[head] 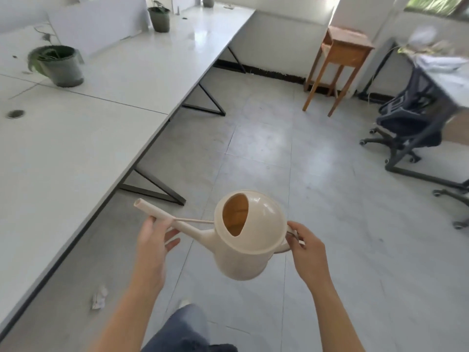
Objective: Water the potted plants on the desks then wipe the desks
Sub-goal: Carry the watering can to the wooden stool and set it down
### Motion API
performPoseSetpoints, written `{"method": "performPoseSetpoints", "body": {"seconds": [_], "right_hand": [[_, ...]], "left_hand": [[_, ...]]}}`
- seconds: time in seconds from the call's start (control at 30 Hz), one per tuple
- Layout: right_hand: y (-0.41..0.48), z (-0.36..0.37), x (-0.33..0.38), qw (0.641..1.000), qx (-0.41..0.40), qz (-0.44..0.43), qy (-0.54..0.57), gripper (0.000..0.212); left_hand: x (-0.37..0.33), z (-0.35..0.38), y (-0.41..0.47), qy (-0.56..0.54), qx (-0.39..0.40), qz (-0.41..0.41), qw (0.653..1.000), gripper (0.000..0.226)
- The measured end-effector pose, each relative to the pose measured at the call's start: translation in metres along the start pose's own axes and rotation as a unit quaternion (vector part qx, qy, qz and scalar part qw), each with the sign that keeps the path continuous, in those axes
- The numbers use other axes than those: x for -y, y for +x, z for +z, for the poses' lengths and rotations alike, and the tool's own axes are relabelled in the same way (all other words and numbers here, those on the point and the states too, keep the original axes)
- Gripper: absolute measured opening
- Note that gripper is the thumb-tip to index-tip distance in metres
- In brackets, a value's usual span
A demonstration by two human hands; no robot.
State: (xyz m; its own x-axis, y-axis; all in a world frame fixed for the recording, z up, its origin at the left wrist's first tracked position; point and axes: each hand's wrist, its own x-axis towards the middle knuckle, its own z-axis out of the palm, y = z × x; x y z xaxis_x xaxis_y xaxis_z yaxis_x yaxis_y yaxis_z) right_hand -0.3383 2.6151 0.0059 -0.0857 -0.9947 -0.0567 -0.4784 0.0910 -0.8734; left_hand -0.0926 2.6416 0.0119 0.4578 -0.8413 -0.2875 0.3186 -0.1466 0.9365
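A cream watering can (pixel 243 247) hangs over the floor in front of me, its spout pointing left toward the desks. My right hand (pixel 308 252) grips its handle at the back. My left hand (pixel 153 243) supports the spout from below with relaxed fingers. A long row of white desks (pixel 76 138) runs along my left. On it stand a grey pot with a green plant (pixel 59 64) nearby, a second potted plant (pixel 160 17) farther back, and a third pot (pixel 208 0) at the far end.
A crumpled paper (pixel 99 298) lies on the floor by the desk edge. Black desk legs (pixel 154 189) stick out under the desks. A wooden side table (pixel 338 62) stands by the far wall. Dark office chairs (pixel 406 123) and another desk are on the right.
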Motion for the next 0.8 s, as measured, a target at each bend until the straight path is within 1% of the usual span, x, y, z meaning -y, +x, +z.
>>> {"method": "performPoseSetpoints", "body": {"seconds": [0.2, 0.4, 0.6, 0.8], "right_hand": [[0.036, -0.040, -0.026, 0.998, -0.053, 0.027, -0.005, 0.026], [0.104, -0.069, -0.046, 0.992, -0.118, 0.018, -0.033, 0.025], [0.187, -0.097, -0.055, 0.974, -0.221, 0.032, -0.032, 0.025], [0.272, -0.139, -0.067, 0.967, -0.242, 0.045, -0.063, 0.024]], "left_hand": [[0.014, 0.069, 0.031, 0.018, 0.049, -0.018, 0.998, 0.020], [0.015, 0.151, 0.093, 0.003, 0.087, -0.032, 0.996, 0.013], [0.008, 0.249, 0.158, 0.018, 0.152, -0.042, 0.987, 0.008], [0.007, 0.338, 0.205, 0.033, 0.179, -0.053, 0.982, 0.012]]}}
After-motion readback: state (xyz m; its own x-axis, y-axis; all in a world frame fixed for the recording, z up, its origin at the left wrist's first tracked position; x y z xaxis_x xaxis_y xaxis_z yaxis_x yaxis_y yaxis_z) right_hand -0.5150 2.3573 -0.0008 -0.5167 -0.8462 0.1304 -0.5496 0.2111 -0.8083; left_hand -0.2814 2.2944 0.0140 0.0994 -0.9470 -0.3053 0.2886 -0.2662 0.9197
